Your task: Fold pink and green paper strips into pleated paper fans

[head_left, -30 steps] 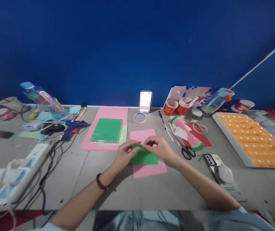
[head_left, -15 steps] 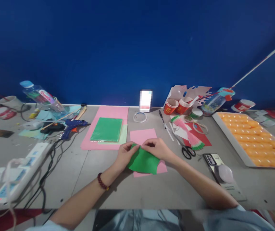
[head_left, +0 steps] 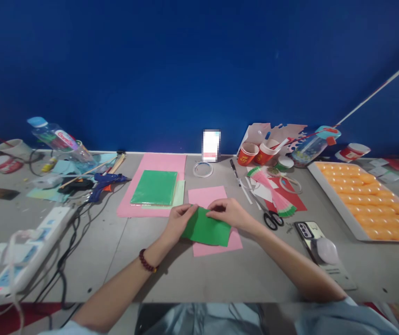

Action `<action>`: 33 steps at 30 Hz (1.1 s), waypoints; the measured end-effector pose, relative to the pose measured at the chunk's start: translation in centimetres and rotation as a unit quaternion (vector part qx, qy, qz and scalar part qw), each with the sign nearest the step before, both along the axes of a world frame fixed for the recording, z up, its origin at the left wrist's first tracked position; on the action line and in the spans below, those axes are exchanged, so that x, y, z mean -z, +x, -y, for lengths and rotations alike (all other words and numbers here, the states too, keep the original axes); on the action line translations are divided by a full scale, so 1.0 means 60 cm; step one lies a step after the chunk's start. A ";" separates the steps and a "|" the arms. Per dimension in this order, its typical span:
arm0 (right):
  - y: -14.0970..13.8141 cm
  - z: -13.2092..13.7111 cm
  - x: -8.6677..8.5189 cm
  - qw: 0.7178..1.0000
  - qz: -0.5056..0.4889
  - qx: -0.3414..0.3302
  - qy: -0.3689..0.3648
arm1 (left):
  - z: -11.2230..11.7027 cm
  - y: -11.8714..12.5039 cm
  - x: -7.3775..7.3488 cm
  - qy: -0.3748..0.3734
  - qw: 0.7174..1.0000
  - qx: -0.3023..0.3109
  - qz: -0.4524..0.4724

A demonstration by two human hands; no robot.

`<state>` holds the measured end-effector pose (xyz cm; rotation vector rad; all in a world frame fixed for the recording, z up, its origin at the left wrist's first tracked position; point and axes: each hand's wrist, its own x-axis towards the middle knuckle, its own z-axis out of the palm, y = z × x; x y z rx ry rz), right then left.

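Note:
A green sheet of paper (head_left: 207, 229) is held between my two hands, just above a pink sheet (head_left: 234, 246) on the table. My left hand (head_left: 181, 220) pinches its upper left edge between thumb and fingers. At the upper edge, farther right, my right hand (head_left: 228, 213) grips it with thumb and forefinger. The green paper covers the middle of the pink sheet. A wrapped stack of green paper (head_left: 155, 188) lies to the left on larger pink paper (head_left: 126, 209).
To the right lie scissors (head_left: 273, 220), a pink and green paper fan (head_left: 272, 190) and a phone (head_left: 307, 232). Beyond them is a tray of orange balls (head_left: 370, 200). On the left are a blue glue gun (head_left: 107, 184), a power strip (head_left: 32, 251) and cables. Red paper cups (head_left: 247, 154) stand near the wall.
The green paper has flattened out and its lower edge has risen a little. My left hand has shifted slightly left; both hands keep hold of the paper.

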<state>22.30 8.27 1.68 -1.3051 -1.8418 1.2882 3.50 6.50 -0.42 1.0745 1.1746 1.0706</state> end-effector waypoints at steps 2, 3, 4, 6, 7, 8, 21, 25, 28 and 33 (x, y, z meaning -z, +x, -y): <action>0.002 0.000 -0.003 1.000 0.003 0.000 0.002 | -0.002 -0.002 -0.001 0.012 1.000 0.009 -0.009; 0.002 0.000 -0.005 1.000 0.003 -0.001 0.002 | -0.004 -0.004 -0.001 0.024 0.999 0.016 -0.015; 0.002 0.001 -0.007 1.000 0.004 -0.003 0.004 | -0.006 -0.006 -0.002 0.040 0.999 0.027 -0.022; 0.002 0.002 -0.011 1.000 0.005 -0.005 0.012 | -0.009 -0.010 -0.003 0.082 0.994 0.060 -0.041; 0.001 0.003 -0.013 1.000 0.008 -0.007 0.018 | -0.010 -0.011 -0.004 0.104 0.990 0.078 -0.052; 0.001 0.004 -0.014 1.000 0.011 -0.009 0.025 | -0.011 -0.012 -0.004 0.124 0.986 0.094 -0.062; 0.008 0.003 -0.037 0.997 0.043 -0.012 0.060 | -0.014 -0.015 -0.004 0.149 0.985 0.038 -0.077; 0.010 0.000 -0.029 0.997 0.044 -0.013 0.067 | -0.019 -0.020 -0.003 0.121 0.988 0.051 -0.084; 0.008 0.000 -0.025 0.996 0.052 -0.022 0.065 | -0.021 -0.024 -0.002 0.099 0.986 0.099 -0.085; 0.006 0.003 -0.024 0.994 0.069 -0.054 0.061 | -0.018 -0.023 -0.009 0.100 0.978 0.144 -0.115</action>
